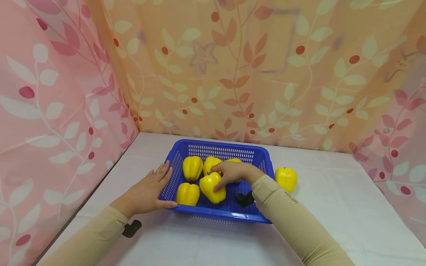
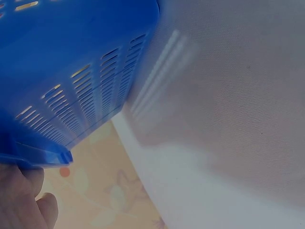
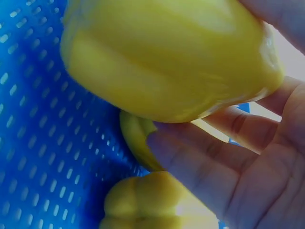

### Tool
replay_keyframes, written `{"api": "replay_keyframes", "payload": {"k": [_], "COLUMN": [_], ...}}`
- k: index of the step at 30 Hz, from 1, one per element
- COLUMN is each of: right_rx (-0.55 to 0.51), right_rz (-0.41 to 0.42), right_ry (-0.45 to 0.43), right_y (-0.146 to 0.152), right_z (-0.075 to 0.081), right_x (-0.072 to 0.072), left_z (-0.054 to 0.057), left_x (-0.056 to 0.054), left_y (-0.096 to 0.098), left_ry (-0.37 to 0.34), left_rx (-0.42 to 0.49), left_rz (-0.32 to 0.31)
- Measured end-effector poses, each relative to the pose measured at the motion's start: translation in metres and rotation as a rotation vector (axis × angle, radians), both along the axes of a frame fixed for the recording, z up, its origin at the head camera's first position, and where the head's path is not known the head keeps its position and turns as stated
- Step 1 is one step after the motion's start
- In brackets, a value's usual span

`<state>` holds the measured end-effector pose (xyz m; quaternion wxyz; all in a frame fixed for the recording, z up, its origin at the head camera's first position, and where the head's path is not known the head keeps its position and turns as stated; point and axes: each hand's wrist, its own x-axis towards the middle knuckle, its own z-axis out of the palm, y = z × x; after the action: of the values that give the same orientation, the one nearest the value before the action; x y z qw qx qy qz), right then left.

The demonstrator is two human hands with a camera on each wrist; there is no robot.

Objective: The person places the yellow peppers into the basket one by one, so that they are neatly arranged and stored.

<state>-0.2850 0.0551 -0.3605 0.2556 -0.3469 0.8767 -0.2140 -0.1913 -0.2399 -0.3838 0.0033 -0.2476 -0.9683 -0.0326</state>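
A blue plastic basket (image 1: 226,214) with slotted walls stands on the white table. Inside it are several yellow bell peppers, among them one at the back left (image 1: 192,168) and one at the front left (image 1: 188,194). My right hand (image 1: 233,172) reaches in over the right side and grips a yellow bell pepper (image 1: 213,187) between thumb and fingers; the right wrist view shows this pepper (image 3: 171,62) close up. At the basket's left side, my left hand (image 1: 146,190) rests on the rim, fingers extended and thumb along the front edge.
Outside the basket, one more yellow bell pepper (image 1: 286,179) sits on the table (image 1: 332,207) to the right. Patterned curtains (image 1: 213,74) close off the back and both sides. A black wrist device (image 1: 132,228) shows under the left sleeve.
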Motion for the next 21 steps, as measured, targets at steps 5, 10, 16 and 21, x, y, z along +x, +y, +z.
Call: {"api": "replay_keyframes", "payload": {"k": [5,10,16,21], "right_rx": [0.031,0.055,0.064,0.086], "right_rz": [0.014,0.023,0.017,0.025], "right_ry": [-0.008,-0.049,-0.082,-0.104], "right_y": [-0.0003,-0.0008,-0.0029,-0.0041], "right_z": [-0.0021,-0.0064,-0.0072,-0.0093], "right_x": [0.0002,0.0008,0.0028,0.0029], "left_z": [0.0025,0.0050,0.0044,0.0038], "left_x": [0.0014,0.0023,0.0020,0.0015], "left_y": [0.0010,0.0020,0.0019,0.0017], "left_ry": [-0.008,-0.010,0.003,0.008], "left_rx": [-0.001,0.000,-0.005,-0.006], "left_rz": [0.002,-0.005,-0.010,-0.012]}}
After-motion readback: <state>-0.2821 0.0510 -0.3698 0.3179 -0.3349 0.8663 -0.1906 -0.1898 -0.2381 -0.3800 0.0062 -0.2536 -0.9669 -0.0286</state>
